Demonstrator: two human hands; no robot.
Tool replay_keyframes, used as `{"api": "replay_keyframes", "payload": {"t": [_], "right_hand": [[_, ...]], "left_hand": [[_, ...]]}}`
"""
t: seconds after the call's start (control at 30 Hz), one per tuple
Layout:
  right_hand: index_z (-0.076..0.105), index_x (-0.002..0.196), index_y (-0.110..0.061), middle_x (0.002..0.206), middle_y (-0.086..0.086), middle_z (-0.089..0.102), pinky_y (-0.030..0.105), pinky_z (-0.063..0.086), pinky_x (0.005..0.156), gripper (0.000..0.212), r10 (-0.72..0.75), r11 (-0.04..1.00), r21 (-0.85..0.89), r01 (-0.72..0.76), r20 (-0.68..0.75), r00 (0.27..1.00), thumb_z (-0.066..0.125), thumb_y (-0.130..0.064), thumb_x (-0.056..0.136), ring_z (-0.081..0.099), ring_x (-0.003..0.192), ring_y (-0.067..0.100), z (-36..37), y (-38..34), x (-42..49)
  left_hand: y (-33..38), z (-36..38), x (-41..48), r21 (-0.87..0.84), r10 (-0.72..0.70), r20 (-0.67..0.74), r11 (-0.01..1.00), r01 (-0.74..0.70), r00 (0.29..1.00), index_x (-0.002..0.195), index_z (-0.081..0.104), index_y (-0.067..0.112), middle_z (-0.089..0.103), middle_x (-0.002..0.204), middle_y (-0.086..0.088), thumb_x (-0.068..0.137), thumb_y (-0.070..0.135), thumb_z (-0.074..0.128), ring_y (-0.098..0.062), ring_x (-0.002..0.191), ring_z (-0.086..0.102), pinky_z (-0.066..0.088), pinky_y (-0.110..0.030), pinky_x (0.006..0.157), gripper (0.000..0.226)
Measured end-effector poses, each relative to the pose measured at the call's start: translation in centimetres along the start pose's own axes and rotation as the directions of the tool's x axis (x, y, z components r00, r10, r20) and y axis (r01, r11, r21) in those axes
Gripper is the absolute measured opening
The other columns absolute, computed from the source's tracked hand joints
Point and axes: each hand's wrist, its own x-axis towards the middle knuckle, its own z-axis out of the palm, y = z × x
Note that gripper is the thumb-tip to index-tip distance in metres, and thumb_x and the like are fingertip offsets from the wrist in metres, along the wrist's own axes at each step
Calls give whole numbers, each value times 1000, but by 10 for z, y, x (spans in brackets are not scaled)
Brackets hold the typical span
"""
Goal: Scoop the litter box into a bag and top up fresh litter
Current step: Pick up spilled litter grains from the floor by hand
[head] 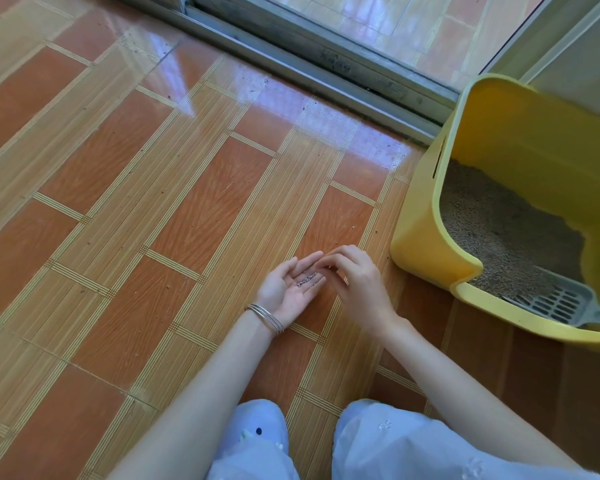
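A yellow litter box stands on the tiled floor at the right, with grey-brown litter inside. A grey slotted scoop lies in the box near its low front lip. My left hand is held palm up just above the floor, fingers straight, with a small pile of dark litter grains on the palm. My right hand hovers beside it, palm down, its curled fingertips meeting the left palm's fingers. Whether the right fingers pinch a grain I cannot tell.
Orange and tan floor tiles spread to the left and front, with scattered specks. A sliding door track runs along the back. My knees in pale blue trousers are at the bottom edge. Silver bangles circle my left wrist.
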Motion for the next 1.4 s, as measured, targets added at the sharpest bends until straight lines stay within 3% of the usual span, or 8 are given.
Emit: {"api": "replay_keyframes", "payload": {"t": [0.1, 0.2, 0.37, 0.63, 0.9, 1.03, 1.17, 1.4], "right_hand": [[69, 88, -6, 85, 4, 64, 35, 50, 73, 6, 66, 998, 29, -64, -65, 996, 65, -8, 85, 59, 82, 19, -5, 9, 4], [70, 85, -8, 85, 4, 65, 39, 51, 73, 5, 160, 986, -41, -160, 2, 987, 70, -9, 81, 60, 81, 22, -3, 17, 6], [71, 85, -13, 86, 1, 63, 39, 51, 73, 9, 211, 974, -106, -200, 100, 972, 74, -16, 77, 58, 82, 20, 5, 27, 9], [64, 82, -5, 83, 8, 62, 41, 49, 70, 8, 71, 969, -245, -30, 158, 985, 69, -12, 81, 56, 79, 25, 7, 22, 15], [69, 84, -7, 81, 4, 62, 32, 45, 69, 8, -11, 1000, -8, 11, 16, 1000, 69, -14, 82, 52, 76, 20, 2, -6, 17], [69, 86, -9, 84, 3, 62, 33, 47, 74, 7, 141, 990, -22, -142, -33, 989, 70, -13, 81, 55, 82, 18, -8, 14, 9], [68, 95, -9, 91, 6, 60, 38, 49, 79, 20, 295, 953, -103, -286, 82, 952, 73, -15, 77, 55, 89, 22, -14, 38, -3], [68, 94, -10, 91, 2, 60, 35, 50, 77, 25, 308, 951, -56, -303, 132, 942, 77, -19, 72, 55, 85, 16, -4, 37, 5]], "left_hand": [[5, -3, -1, -55, 12, 8, 998, -12, 1000, 109, 61, -9, 64, 111, -25, 98, 17, 34, -32, 105, 62, 48, -41, 89, 38], [16, -11, -2, -103, 50, -2, 993, -50, 999, 109, 60, -10, 64, 114, -24, 99, 17, 34, -33, 110, 59, 43, -43, 98, 39], [30, -20, -5, -139, 106, 5, 985, -104, 994, 101, 66, -10, 64, 115, -24, 98, 17, 35, -33, 108, 62, 51, -47, 88, 41], [24, -18, -2, -115, 81, 10, 990, -80, 997, 110, 60, -9, 64, 115, -24, 98, 17, 35, -33, 107, 62, 48, -42, 90, 38], [12, -3, 3, -48, 27, 7, 999, -26, 1000, 101, 67, -6, 67, 104, -21, 99, 19, 33, -27, 94, 68, 58, -35, 78, 42], [14, -3, 1, -86, 29, 47, 996, -25, 998, 103, 66, -10, 65, 111, -24, 99, 17, 34, -32, 102, 65, 51, -42, 88, 42], [24, -9, 0, -122, 71, 52, 990, -64, 996, 100, 67, -10, 64, 115, -23, 99, 17, 34, -33, 108, 61, 51, -45, 90, 43], [23, -10, -2, -116, 76, 45, 991, -70, 996, 99, 68, -10, 64, 116, -23, 99, 17, 34, -33, 107, 62, 51, -45, 88, 43]]}}
